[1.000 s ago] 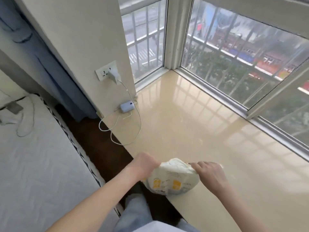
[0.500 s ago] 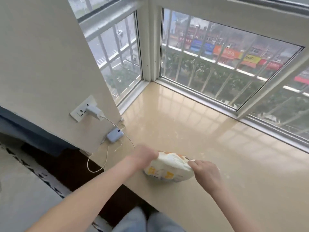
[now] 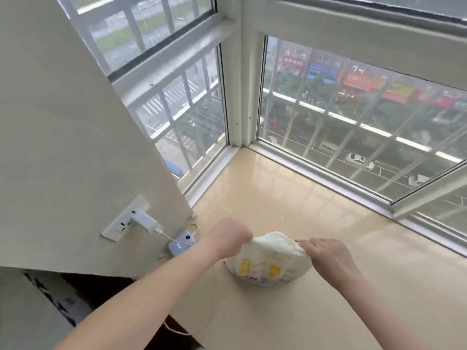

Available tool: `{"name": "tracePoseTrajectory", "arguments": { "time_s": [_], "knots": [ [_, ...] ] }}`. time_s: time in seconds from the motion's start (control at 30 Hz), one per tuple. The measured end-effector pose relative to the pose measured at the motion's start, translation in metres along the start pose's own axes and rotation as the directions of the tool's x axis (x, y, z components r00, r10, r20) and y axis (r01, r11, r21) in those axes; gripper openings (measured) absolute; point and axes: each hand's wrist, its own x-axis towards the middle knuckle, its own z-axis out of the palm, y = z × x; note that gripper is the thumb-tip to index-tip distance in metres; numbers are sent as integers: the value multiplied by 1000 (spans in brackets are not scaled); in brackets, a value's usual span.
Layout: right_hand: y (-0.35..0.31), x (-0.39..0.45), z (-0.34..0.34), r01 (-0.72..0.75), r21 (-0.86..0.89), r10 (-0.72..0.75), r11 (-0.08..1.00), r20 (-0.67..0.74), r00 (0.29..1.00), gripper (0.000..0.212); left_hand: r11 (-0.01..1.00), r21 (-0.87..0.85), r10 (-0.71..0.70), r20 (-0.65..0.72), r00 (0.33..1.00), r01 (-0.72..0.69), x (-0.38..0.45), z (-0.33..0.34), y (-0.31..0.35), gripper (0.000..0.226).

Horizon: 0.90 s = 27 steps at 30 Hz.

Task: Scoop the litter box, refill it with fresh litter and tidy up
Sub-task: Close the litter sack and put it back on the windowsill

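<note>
Gripping the top of a small cream bag (image 3: 269, 258) from both sides, the person appears to be at the tidy-up end of the job: closing or folding the bag's mouth, though whether it holds fresh litter or scooped waste cannot be told, and no litter box is in view. The bag sits on the sill (image 3: 341, 286) near its front edge, its yellow-printed face toward the camera.

At far left a pale floor and a dark strip show below the wall (image 3: 63, 147). On the wall a socket (image 3: 121, 223) carries a white charger (image 3: 145, 221), whose cable (image 3: 214, 306) loops down past a small lilac device (image 3: 180, 245) lying on the sill against the wall.

The left hand (image 3: 228, 237) is curled into a fist, fingers pressed together and clamped on the bag's left top corner. The right hand (image 3: 328, 253) has its fingers (image 3: 307, 245) drawn together, pinching the bag's right top edge.

The next move likely calls for rolling or twisting the gathered top so nothing spills, then lifting the bag clear without snagging the cable just beside it.

The sill is glossy beige stone, smooth and bare, so the bag could slide easily. Barred windows (image 3: 341, 127) wrap the corner behind it, looking down on a street.
</note>
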Motion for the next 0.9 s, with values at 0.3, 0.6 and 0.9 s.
{"name": "tracePoseTrajectory", "arguments": {
  "time_s": [0.3, 0.6, 0.9],
  "knots": [
    [45, 126, -16, -17, -47, 14, 999, -70, 997, 40, 997, 68, 29, -82, 996, -24, 101, -41, -100, 22],
    [89, 257, -15, -91, -86, 81, 992, -116, 990, 41, 988, 152, 11, -172, 985, 16, 205, -86, -205, 27],
    [140, 381, -30, -152, -134, 119, 979, -225, 967, 44, 973, 220, -6, -287, 958, 72, 310, -124, -294, 30]
  ]
}}
